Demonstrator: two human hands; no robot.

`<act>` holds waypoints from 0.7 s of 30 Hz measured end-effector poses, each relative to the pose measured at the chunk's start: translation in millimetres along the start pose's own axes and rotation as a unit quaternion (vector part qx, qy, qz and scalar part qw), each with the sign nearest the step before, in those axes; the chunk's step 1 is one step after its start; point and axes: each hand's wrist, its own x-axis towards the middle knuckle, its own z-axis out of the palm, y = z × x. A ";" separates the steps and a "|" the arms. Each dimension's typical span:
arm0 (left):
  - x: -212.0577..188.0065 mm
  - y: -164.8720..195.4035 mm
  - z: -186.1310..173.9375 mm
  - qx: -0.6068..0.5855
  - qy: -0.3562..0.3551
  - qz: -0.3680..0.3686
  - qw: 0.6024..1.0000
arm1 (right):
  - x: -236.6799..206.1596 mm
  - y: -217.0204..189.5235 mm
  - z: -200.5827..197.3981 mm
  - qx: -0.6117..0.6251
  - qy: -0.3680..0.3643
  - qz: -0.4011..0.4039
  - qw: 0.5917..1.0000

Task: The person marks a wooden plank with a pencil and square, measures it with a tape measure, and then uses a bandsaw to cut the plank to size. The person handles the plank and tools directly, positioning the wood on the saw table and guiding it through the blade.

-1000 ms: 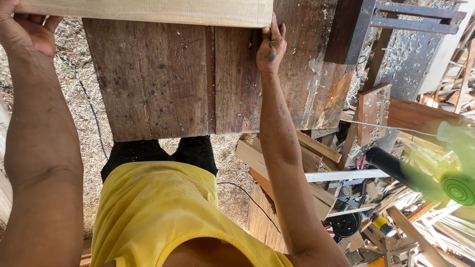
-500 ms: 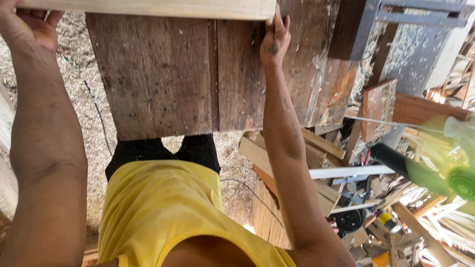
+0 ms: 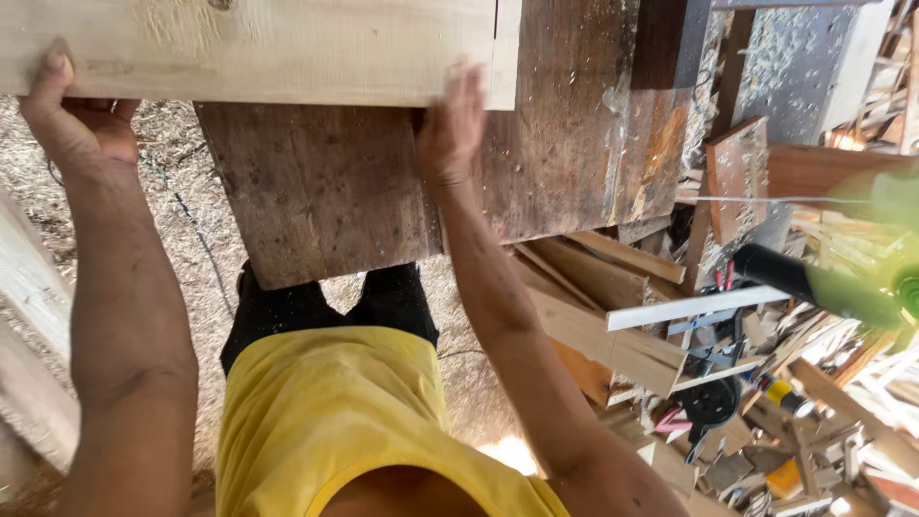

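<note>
Left hand (image 3: 81, 129): the near left end of the pale plank (image 3: 258, 48) is clamped by its fingers.
Right hand (image 3: 452, 124): fingers spread flat on the plank's near edge.
Plank: laid across the dark tabletop (image 3: 565, 124).
Progress: 1 plank is placed, not yet released.

Pale yellowish plank (image 3: 268, 53) w/ faint grain showing; workbench (image 3: 325, 191) appearing dark reddish-brown, speckled; shirt (image 3: 325, 421) showing bright yellow; fan (image 3: 866, 278) glowing lime green.
</note>
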 end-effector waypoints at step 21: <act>-32.7 2.6 3.7 -0.061 0.015 -0.052 0.997 | 15.1 -71.6 37.2 -0.107 -0.040 -0.223 0.968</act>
